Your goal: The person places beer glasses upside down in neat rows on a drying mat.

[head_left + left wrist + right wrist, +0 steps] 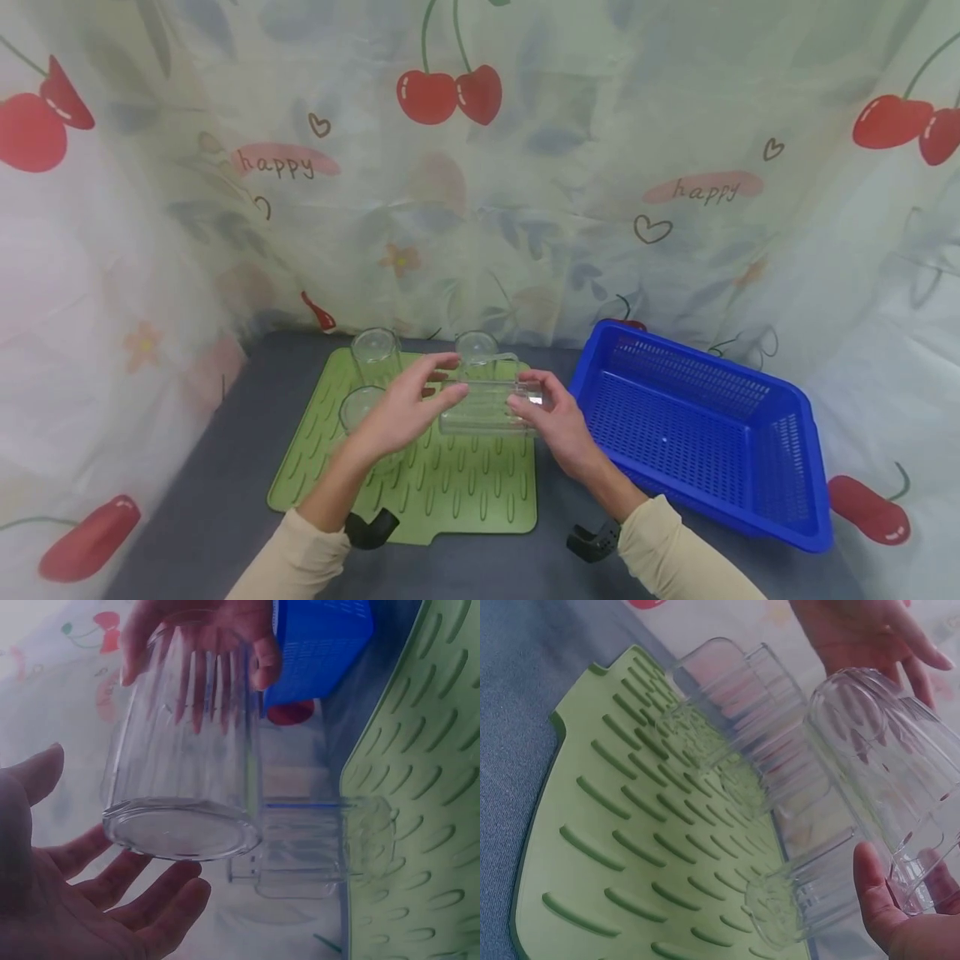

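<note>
While held sideways above the green drying mat (450, 492), clear ribbed glass (487, 407) supported between both hands. Right hand (558, 427) grip: thumb and fingers curled round the open rim end; left hand (401, 410) grip: spread and relaxed, fingertips at the flat base, contact not clearly visible. Three more clear glasses (375, 354) standing upside down on the mat behind; blue perforated basket (780, 492) just right of it on the grey bench (202, 508).

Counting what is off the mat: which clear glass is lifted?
The ribbed glass held sideways between both hands; the other three stand on the green mat.
</note>
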A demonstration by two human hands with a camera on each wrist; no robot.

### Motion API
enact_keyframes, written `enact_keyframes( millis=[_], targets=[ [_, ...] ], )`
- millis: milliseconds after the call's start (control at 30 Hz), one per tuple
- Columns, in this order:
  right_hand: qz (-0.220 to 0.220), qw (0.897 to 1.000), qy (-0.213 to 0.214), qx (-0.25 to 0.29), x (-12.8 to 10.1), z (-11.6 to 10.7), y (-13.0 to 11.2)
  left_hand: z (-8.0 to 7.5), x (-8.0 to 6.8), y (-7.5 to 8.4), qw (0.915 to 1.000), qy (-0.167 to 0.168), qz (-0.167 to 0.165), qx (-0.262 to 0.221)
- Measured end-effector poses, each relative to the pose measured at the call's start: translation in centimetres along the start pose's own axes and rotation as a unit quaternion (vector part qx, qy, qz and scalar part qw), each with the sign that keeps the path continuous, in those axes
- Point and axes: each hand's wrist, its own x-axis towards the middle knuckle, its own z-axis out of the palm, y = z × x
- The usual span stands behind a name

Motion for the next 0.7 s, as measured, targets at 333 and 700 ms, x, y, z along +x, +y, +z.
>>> enact_keyframes(
  millis=[333, 700],
  targets=[
    [0.0, 1.0, 0.012, -0.005, 0.1, 0.1, 0.0, 0.8, 0.4, -0.9, 0.9996, -0.006, -0.027, -0.009],
    [-0.019, 0.999, 0.017, 0.029, 0.1, 0.6, 0.0, 2.0, 0.8, -2.1, 0.9965, -0.02, -0.032, -0.074]
  ],
)
